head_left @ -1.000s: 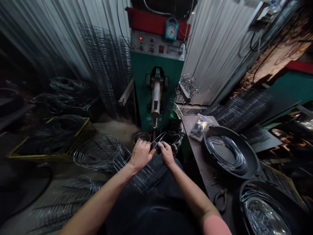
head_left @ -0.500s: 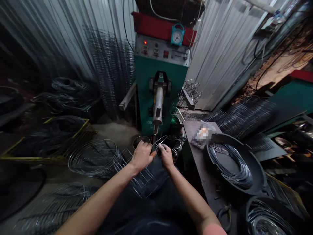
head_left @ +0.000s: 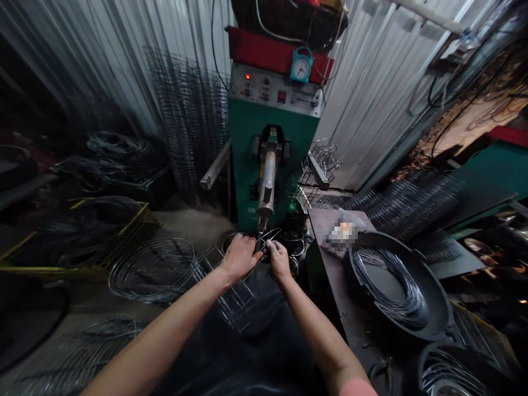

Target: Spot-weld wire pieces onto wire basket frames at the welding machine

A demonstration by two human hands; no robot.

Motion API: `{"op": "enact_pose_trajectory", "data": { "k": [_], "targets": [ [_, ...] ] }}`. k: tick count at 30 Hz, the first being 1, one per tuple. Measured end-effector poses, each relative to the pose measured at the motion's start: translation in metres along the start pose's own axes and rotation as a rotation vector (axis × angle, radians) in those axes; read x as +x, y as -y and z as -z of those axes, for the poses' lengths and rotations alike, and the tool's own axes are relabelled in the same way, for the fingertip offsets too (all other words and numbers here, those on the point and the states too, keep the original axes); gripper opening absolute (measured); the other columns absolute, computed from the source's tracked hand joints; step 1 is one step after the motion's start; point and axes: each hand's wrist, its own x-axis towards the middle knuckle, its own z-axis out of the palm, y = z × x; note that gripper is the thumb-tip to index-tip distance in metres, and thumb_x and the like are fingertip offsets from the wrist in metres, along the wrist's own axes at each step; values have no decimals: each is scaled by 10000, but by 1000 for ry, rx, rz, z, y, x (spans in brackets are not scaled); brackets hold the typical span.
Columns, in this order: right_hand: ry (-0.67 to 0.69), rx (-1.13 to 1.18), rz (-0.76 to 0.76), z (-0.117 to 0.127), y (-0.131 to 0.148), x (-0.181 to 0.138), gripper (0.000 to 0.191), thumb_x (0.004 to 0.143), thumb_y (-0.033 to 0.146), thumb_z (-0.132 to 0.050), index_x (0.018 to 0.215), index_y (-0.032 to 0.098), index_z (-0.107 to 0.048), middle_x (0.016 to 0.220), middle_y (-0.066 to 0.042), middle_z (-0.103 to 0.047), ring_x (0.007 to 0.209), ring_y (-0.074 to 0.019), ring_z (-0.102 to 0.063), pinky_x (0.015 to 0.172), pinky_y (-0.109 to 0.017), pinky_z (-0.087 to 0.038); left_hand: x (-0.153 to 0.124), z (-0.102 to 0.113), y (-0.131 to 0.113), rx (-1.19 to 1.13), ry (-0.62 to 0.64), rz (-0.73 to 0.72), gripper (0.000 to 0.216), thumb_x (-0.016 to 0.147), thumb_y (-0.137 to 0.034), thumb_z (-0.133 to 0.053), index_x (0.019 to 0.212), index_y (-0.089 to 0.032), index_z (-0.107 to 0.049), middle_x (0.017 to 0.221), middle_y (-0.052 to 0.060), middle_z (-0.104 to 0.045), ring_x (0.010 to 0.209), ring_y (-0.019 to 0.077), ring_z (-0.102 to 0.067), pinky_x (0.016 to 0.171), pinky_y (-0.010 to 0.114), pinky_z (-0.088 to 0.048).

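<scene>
My left hand (head_left: 239, 258) and my right hand (head_left: 279, 259) are close together just below the electrode tip of a green spot welding machine (head_left: 268, 165). An orange-handled tool (head_left: 258, 255) sits between them, gripped by my left hand. Its jaws are hidden. Thin bright wires (head_left: 269, 235) stick out past my fingers, and my right hand pinches something dark at their base. A wire mesh basket (head_left: 235, 291) lies below my hands, its upper end hidden behind them.
Round steel bowls (head_left: 293, 243) stand right beside my right hand. To the right, a dark metal bench (head_left: 330, 258) holds black pans (head_left: 437, 297) of wire coils. Wire rings (head_left: 154, 272) lie on the floor at left, and mesh panels (head_left: 190, 126) lean on the corrugated wall.
The whole scene has shifted slightly as my head moved. My hands stay together at the welder, with only small shifts around the tool and wires.
</scene>
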Motion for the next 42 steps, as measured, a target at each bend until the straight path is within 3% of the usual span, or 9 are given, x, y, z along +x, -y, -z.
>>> {"op": "enact_pose_trajectory", "data": {
  "k": [9,15,18,23,27,36,42],
  "targets": [
    [-38,50,-38,-6,4,21,321,629,465,-615,582,176,-484,509,40,-476,451,-71,-386,445,-205,-314,25,7,5,38,71,37,229,766,-345,-542,817,-141,-630,834,136,-650,861,274,-570,710,342,-411],
    [1,68,-109,0,2,22,350,617,496,-639,609,169,-515,520,41,-491,441,-67,-412,441,-202,-323,26,8,3,8,87,47,210,756,-324,-535,769,-139,-632,801,139,-650,828,280,-578,709,355,-417],
    [88,-16,-141,13,2,7,374,622,518,-645,656,155,-564,579,20,-549,494,-78,-468,488,-205,-366,22,11,1,51,87,51,221,761,-327,-538,786,-128,-632,832,157,-646,859,292,-567,719,361,-414],
    [409,-249,-139,34,-1,-41,319,671,468,-639,779,168,-655,715,-2,-634,658,-117,-550,633,-229,-414,20,10,8,85,53,75,249,778,-333,-522,795,-111,-632,817,169,-642,855,297,-565,723,366,-404],
    [497,-348,-102,35,-4,-65,274,712,431,-617,851,201,-672,756,11,-640,715,-133,-560,679,-238,-417,25,7,13,105,56,81,270,789,-349,-509,808,-109,-632,826,167,-651,837,284,-583,724,353,-395],
    [478,-351,-80,34,-21,-67,365,726,520,-579,855,185,-645,765,6,-605,727,-141,-520,714,-259,-406,30,5,11,126,79,117,306,795,-365,-486,822,-101,-639,841,163,-657,858,278,-590,739,350,-398],
    [367,-311,-13,25,-39,-88,449,770,607,-455,677,173,-522,632,19,-436,622,-113,-400,618,-239,-345,26,9,9,114,94,94,323,808,-381,-489,863,-101,-639,856,158,-652,895,280,-578,771,357,-405]
  ]
}}
